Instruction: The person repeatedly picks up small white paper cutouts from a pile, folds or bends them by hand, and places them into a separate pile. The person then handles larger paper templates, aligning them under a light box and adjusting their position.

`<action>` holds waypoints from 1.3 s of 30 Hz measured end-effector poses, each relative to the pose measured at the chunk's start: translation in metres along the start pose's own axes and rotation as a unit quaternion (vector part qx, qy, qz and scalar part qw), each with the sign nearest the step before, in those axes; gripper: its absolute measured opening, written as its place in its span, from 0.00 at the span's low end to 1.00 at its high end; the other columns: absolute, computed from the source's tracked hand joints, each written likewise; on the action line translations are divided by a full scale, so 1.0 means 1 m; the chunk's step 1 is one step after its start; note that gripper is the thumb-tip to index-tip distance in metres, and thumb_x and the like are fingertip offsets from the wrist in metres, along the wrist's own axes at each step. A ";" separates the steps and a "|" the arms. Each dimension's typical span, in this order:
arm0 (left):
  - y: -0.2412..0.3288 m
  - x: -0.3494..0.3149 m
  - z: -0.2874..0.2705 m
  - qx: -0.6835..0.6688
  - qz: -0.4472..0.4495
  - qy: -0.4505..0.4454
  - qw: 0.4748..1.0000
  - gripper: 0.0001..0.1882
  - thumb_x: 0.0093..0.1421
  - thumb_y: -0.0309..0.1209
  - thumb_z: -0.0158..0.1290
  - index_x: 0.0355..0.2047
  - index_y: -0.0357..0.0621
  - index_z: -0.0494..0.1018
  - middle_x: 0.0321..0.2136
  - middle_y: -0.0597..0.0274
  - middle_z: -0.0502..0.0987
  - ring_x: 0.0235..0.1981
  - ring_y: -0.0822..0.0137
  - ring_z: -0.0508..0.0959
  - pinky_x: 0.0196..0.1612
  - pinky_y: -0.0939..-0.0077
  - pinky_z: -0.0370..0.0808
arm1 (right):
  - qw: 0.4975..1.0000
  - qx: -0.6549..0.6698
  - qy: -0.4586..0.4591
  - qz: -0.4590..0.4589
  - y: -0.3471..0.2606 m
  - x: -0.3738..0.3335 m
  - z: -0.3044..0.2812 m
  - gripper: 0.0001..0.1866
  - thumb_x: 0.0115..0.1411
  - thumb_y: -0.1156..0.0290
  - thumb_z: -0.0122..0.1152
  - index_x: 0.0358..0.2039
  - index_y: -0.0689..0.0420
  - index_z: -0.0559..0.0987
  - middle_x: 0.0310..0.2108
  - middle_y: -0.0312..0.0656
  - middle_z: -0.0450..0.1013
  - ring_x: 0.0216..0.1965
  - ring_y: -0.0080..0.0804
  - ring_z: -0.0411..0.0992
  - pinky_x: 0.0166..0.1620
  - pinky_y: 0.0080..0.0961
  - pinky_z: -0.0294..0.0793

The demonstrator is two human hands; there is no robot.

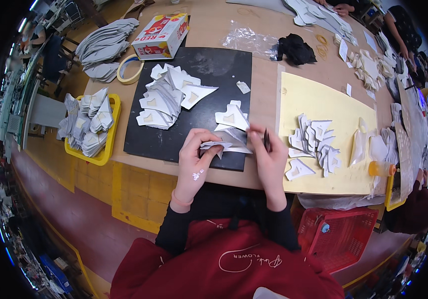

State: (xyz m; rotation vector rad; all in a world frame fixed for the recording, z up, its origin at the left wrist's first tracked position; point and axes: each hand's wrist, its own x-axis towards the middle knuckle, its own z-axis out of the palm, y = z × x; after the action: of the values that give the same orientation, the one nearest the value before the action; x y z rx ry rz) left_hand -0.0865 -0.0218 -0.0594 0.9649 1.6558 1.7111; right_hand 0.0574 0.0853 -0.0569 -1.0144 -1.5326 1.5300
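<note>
**Left hand (194, 152) is pinching a bent gray piece (234, 138)**

The left thumb and fingers are squeezing the piece's left end, with no gap showing. They are holding it over the black mat (214, 57). From that pinch, the piece is poking out toward 3 o'clock, its long side running from 9 to 3. The right hand (271, 157) is waiting at the 3 o'clock end, nearer to that free tip. It is holding a dark thin tool (267, 141); its fingertips are looking blurry, so I cannot tell if they are pinching the piece too. A white cut piece (232, 116) is lying at 12 o'clock, just past the held one.
</note>
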 end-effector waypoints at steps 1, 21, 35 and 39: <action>0.001 0.001 0.001 -0.015 -0.028 0.000 0.999 0.11 0.58 0.13 0.57 0.41 0.36 0.75 0.44 0.61 0.69 0.43 0.72 0.74 0.46 0.81 0.73 | 0.996 -0.068 0.017 -0.046 -0.004 0.012 0.004 0.17 0.60 0.76 0.65 0.51 0.63 0.79 0.38 0.40 0.78 0.28 0.21 0.69 0.33 0.18 0.69; 0.027 0.034 -0.025 0.212 0.105 0.000 0.972 0.22 0.61 0.23 0.57 0.57 0.42 0.71 0.44 0.51 0.76 0.42 0.56 0.79 0.44 0.68 0.75 | 0.988 -0.127 -0.084 -0.034 -0.011 -0.023 -0.022 0.08 0.64 0.79 0.59 0.43 0.65 0.81 0.31 0.34 0.73 0.32 0.17 0.67 0.37 0.15 0.65; 0.028 0.014 0.068 0.211 0.156 -0.063 0.963 0.09 0.58 0.21 0.59 0.41 0.39 0.78 0.44 0.54 0.78 0.48 0.54 0.77 0.53 0.65 0.73 | 0.995 0.052 0.023 -0.076 0.018 -0.105 -0.128 0.30 0.71 0.48 0.50 0.48 0.69 0.79 0.32 0.43 0.75 0.22 0.17 0.61 0.28 0.16 0.58; 0.013 -0.019 0.144 0.216 0.095 -0.180 0.955 0.16 0.58 0.27 0.61 0.46 0.39 0.75 0.43 0.54 0.72 0.47 0.52 0.73 0.51 0.62 0.70 | 0.994 0.044 0.086 -0.056 0.012 -0.113 -0.133 0.27 0.72 0.54 0.50 0.52 0.70 0.77 0.32 0.43 0.75 0.23 0.16 0.60 0.28 0.14 0.56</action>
State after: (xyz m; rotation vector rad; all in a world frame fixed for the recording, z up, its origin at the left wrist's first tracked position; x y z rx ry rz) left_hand 0.0421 0.0459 -0.0522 1.5820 1.7591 1.1969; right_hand 0.2258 0.0386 -0.0621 -0.9665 -1.3672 1.3827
